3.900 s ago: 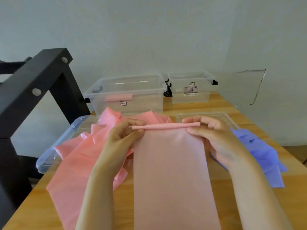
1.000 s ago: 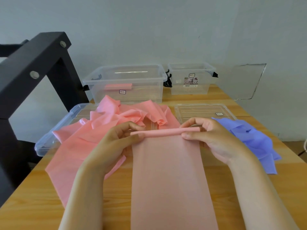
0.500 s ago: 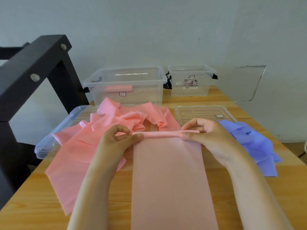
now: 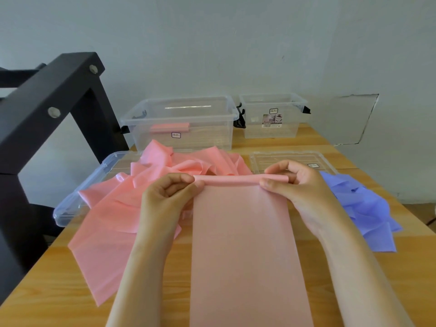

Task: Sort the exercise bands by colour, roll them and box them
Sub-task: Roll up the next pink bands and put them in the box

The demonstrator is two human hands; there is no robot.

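A pink exercise band (image 4: 243,244) lies flat on the wooden table, running toward me, with its far end wound into a thin roll (image 4: 236,180). My left hand (image 4: 167,197) pinches the roll's left end and my right hand (image 4: 297,185) pinches its right end. A heap of loose pink bands (image 4: 113,208) lies to the left, and crumpled purple bands (image 4: 363,208) lie to the right. One rolled pink band (image 4: 169,127) sits inside the larger clear box (image 4: 181,109) at the back.
A smaller clear box (image 4: 271,102) stands at the back right. Two clear lids lie flat on the table, one (image 4: 70,208) under the pink heap and one (image 4: 290,159) behind my right hand. A black metal frame (image 4: 52,102) rises at the left.
Both hands have kept turning the far end of the pink band, and the roll has grown a little thicker. The view has shifted slightly.
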